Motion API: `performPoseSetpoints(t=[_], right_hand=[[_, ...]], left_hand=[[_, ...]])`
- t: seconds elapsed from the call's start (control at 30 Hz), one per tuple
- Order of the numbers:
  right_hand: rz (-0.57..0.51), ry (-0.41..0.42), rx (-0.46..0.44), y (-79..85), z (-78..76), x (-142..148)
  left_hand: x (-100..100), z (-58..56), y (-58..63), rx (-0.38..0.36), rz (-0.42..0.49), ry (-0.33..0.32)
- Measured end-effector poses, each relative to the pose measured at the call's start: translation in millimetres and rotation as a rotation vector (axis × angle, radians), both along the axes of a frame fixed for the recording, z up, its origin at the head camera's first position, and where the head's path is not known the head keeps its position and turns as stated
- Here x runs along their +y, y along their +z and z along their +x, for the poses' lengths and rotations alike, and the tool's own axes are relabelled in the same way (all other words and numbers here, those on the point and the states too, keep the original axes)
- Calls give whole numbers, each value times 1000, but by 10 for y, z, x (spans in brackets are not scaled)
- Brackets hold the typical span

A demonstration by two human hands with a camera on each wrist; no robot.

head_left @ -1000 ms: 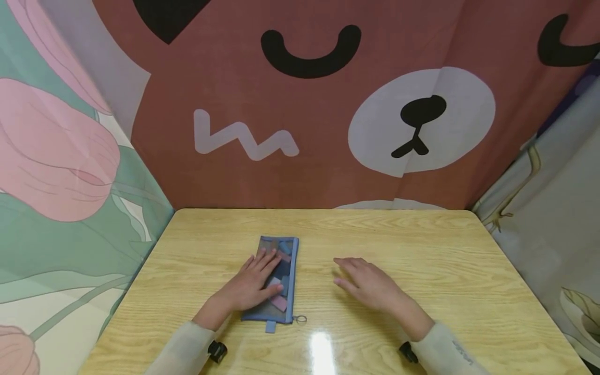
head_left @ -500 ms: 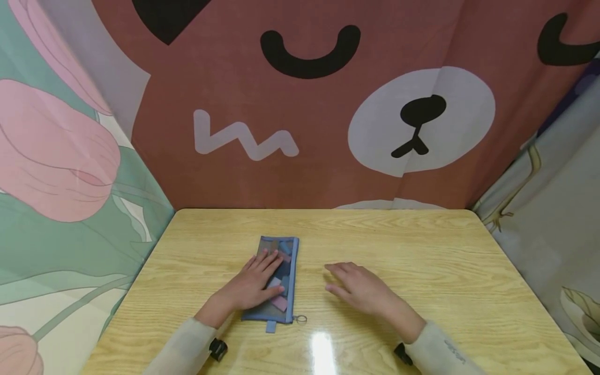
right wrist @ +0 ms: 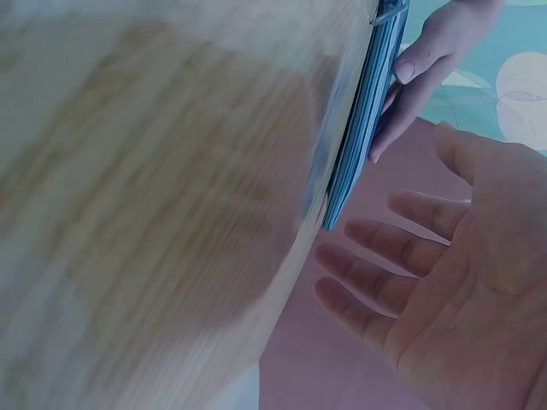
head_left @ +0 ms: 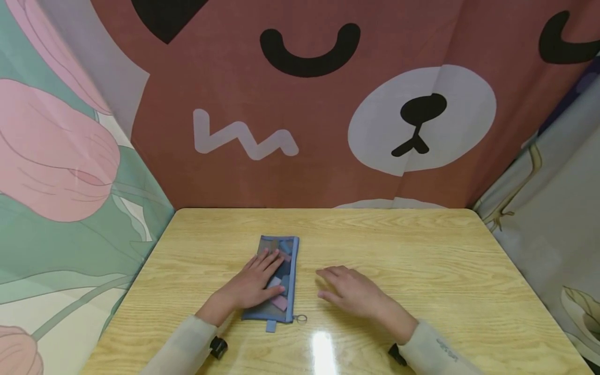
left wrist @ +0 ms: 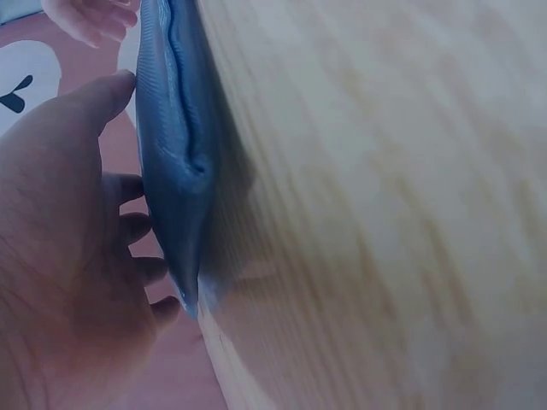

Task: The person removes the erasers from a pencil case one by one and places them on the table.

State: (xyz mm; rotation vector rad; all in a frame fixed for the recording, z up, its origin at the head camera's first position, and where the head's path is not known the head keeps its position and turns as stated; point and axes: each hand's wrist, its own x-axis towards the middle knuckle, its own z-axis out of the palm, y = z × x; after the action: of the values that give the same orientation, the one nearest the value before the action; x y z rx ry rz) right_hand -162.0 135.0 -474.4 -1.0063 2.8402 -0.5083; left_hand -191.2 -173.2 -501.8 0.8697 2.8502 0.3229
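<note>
A flat blue-edged mesh zipper pouch (head_left: pixel 291 284) lies on the wooden table, left of the middle. Small pink, lilac and blue pieces show through its mesh. My left hand (head_left: pixel 250 284) rests on top of it with fingers spread, its fingertips and thumb touching the surface in the left wrist view. The pouch's zipper ring (head_left: pixel 301 319) lies at its near right corner. To the right, my right hand (head_left: pixel 351 291) hovers over the table with relaxed, slightly bent fingers, apart from the pouch. Nothing is between those fingers in the right wrist view.
The wooden table (head_left: pixel 403 239) reaches back to a brown curtain (head_left: pixel 319 177) with a bear's face. A tulip-printed curtain (head_left: pixel 56 250) hangs along the left side and a pale curtain (head_left: pixel 558 229) along the right. A black wrist strap (head_left: pixel 218 347) shows below the left sleeve.
My right hand has moved left and slightly nearer to me, closing some of its distance from the pouch. My left hand and the pouch have stayed in place.
</note>
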Motion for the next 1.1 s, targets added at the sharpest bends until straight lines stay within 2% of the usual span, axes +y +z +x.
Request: performPoseSetpoints(t=[0.37, 0.6, 0.87, 1.1], right_hand=[[41, 59, -25, 13, 44, -126], [101, 110, 10, 24, 71, -223], [108, 154, 31, -30, 112, -292], [111, 204, 100, -48, 141, -352]], left_hand=[[7, 5, 29, -17, 6, -15], [11, -3, 21, -16, -3, -14], [12, -8, 25, -13, -1, -23], [25, 7, 43, -7, -10, -21]])
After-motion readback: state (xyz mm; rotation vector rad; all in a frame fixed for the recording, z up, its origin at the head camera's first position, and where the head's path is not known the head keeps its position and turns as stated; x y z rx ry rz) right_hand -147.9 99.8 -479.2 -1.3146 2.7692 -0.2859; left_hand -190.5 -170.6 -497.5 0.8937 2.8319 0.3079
